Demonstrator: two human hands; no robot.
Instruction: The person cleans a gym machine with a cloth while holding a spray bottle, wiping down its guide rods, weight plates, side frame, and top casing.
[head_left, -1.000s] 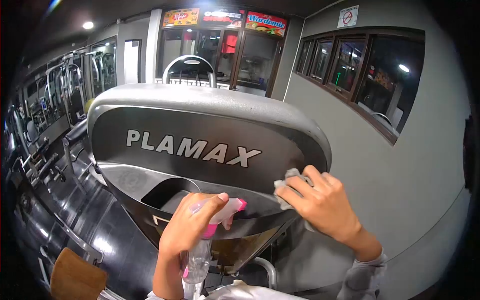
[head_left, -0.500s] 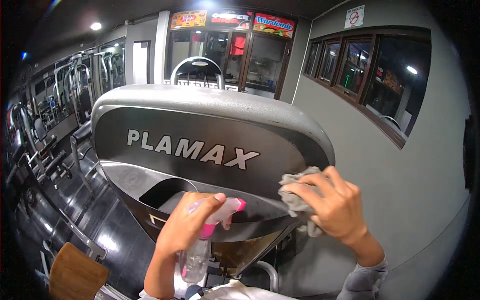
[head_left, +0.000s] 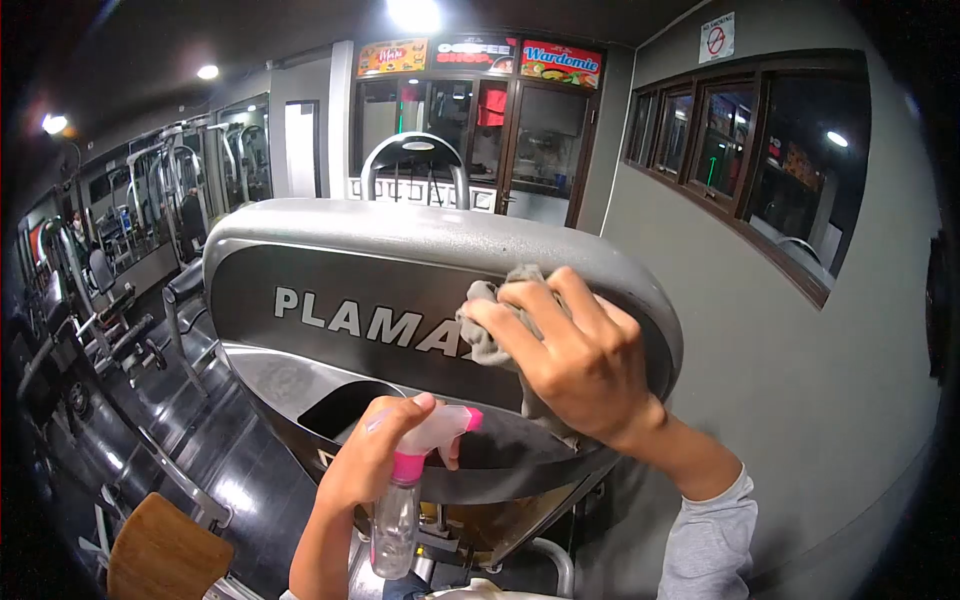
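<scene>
A grey cloth is bunched under the curled fingers of my right hand. It lies against the dark panel of a machine and covers the last letter of the white PLAMAX lettering. My left hand is wrapped round the neck of a clear spray bottle with a pink collar. The bottle is upright below the panel, its pink nozzle pointing right, in front of the machine's lower ledge. A dark recess in the ledge shows just above my left hand.
The machine's rounded silver top edge spans the middle. A grey wall with windows stands at the right. Gym machines line the left side, and a brown pad is at the lower left.
My right hand has moved left and up across the panel with the cloth, from its right end onto the lettering. My left hand still holds the bottle. The view has shifted slightly.
</scene>
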